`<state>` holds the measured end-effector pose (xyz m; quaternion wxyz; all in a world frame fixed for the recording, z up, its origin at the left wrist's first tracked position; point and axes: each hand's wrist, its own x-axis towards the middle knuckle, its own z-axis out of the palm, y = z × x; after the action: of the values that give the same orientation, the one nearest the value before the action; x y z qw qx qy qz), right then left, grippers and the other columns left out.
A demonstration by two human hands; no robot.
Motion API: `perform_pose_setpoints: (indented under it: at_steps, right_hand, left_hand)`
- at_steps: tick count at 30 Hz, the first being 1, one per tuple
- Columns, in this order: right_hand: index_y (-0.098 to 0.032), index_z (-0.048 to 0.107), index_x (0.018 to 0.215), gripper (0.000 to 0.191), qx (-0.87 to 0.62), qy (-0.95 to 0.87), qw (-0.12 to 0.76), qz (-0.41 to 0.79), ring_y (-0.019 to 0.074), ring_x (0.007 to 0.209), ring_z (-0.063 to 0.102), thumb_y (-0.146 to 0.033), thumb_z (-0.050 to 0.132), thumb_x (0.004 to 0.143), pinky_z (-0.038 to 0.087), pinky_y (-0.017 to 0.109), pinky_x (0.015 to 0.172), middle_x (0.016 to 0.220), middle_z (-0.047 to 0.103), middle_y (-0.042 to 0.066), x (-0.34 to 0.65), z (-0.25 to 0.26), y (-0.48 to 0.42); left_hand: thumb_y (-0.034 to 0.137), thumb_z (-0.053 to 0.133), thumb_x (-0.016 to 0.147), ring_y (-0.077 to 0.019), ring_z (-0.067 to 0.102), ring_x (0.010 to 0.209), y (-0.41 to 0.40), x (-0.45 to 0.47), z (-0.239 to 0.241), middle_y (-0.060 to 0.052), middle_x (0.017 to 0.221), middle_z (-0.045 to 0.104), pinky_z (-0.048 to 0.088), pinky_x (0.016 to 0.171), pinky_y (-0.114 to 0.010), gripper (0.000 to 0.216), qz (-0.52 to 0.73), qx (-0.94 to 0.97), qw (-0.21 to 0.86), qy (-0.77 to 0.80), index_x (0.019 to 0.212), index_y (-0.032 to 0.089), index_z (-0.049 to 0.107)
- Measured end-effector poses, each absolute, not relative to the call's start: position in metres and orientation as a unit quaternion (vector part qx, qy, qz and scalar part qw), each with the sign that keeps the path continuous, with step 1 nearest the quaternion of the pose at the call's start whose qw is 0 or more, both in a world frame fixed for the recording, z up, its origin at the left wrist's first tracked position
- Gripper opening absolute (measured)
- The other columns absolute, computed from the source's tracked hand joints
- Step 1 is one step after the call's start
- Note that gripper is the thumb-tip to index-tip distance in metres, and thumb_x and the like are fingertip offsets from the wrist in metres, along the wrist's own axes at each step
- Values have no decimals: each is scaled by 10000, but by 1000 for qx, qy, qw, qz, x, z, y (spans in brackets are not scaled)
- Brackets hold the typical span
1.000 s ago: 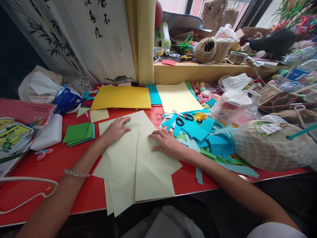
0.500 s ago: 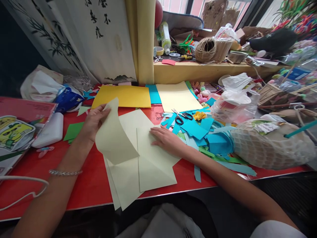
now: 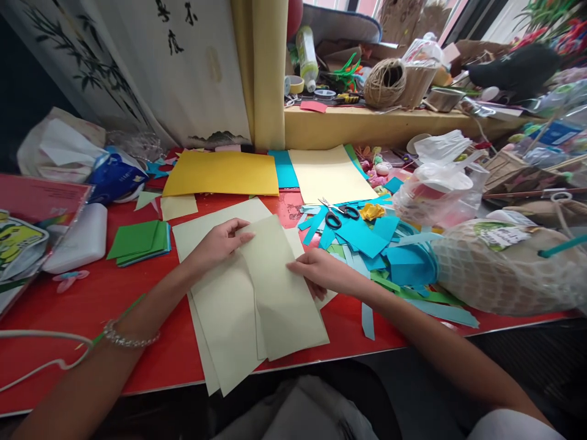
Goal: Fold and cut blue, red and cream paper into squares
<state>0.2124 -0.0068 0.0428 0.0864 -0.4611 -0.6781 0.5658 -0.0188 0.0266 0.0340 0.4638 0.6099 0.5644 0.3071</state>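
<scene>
A pale green sheet of paper (image 3: 285, 293) is between my two hands, its near part over other pale green sheets (image 3: 224, 327). My left hand (image 3: 224, 241) is closed, thumb and fingers pinching its upper left edge. On its right edge my right hand (image 3: 318, 269) is closed too, thumb on top and the other fingers underneath. The lower sheets overlap at angles, and some corners stick out past the front edge of the red table (image 3: 156, 360).
Scissors (image 3: 339, 214) rest on blue paper scraps (image 3: 367, 235) to the right. Stacked green squares (image 3: 140, 240) lie left, near a white box (image 3: 80, 238). Yellow paper (image 3: 222, 173) and cream paper (image 3: 330, 174) lie behind. A net-wrapped bundle (image 3: 495, 266) stands at the right.
My left hand has moved right and down from the raised, curled sheet. My right hand has gone from lying flat to pinching the sheet's edge. The green squares are now uncovered.
</scene>
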Motion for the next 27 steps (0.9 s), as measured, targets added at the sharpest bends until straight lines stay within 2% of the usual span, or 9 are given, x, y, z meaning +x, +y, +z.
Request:
perform_pose_setpoints:
  at_steps: [2,6,9,11,13,16,19,22,27]
  right_hand:
    - [-157,459,488,510,-460,-688,47,559,79,339,465,-416,334,910,394,205,404,435,556,28,217,46,-7]
    - [-137,505,457,620,-432,-722,-54,537,64,345,435,-531,312,894,421,218,474,423,547,37,222,53,-8]
    - [-132,584,543,594,-422,-737,-87,521,63,351,427,-571,351,867,400,217,475,434,551,17,224,55,-7]
    - [-136,588,561,558,-423,-758,-66,493,64,368,449,-551,374,866,395,213,487,454,561,14,226,54,-5]
    - [-142,575,562,516,-430,-774,-41,463,68,383,471,-524,403,862,391,213,486,471,571,16,230,51,-1]
    - [-155,555,571,473,-440,-778,-39,446,72,383,465,-537,454,831,361,217,436,521,598,21,234,47,5]
    - [-159,528,545,477,-439,-781,-42,442,62,375,440,-559,487,804,334,219,414,545,605,23,235,45,8]
    - [-158,529,540,476,-439,-785,-43,436,57,370,440,-555,495,801,338,221,423,537,604,21,234,44,8]
    - [-158,534,550,458,-437,-784,-49,437,57,368,452,-535,500,806,353,223,431,549,620,16,235,43,8]
  left_hand:
    - [444,618,736,-59,385,496,31,-24,30,12,811,553,309,440,-206,320,303,618,457,563,960,216,596]
    - [398,568,779,-93,440,522,34,-27,23,17,698,522,379,524,-243,333,273,655,424,563,1050,206,593]
    - [374,534,796,-131,530,666,32,-23,21,-29,946,606,424,614,-270,335,251,698,358,567,1086,222,603]
    - [357,526,799,-164,557,832,31,-21,22,-35,1134,582,439,727,-291,335,241,728,324,555,1100,230,602]
    - [350,518,804,-179,550,909,29,-19,23,-35,1196,561,429,815,-312,351,227,750,311,538,1126,227,585]
    - [362,504,810,-175,556,873,27,-19,23,-39,1219,530,433,833,-326,379,211,769,304,522,1161,230,553]
    - [373,502,802,-171,555,834,27,-19,21,-44,1185,510,439,812,-328,394,198,778,292,520,1172,240,537]
    - [373,526,786,-165,540,786,29,-20,21,-45,1068,510,439,768,-322,399,185,776,275,536,1157,229,547]
    - [352,520,802,-180,532,782,31,-22,24,-34,907,574,405,725,-308,183,194,776,268,536,855,205,615]
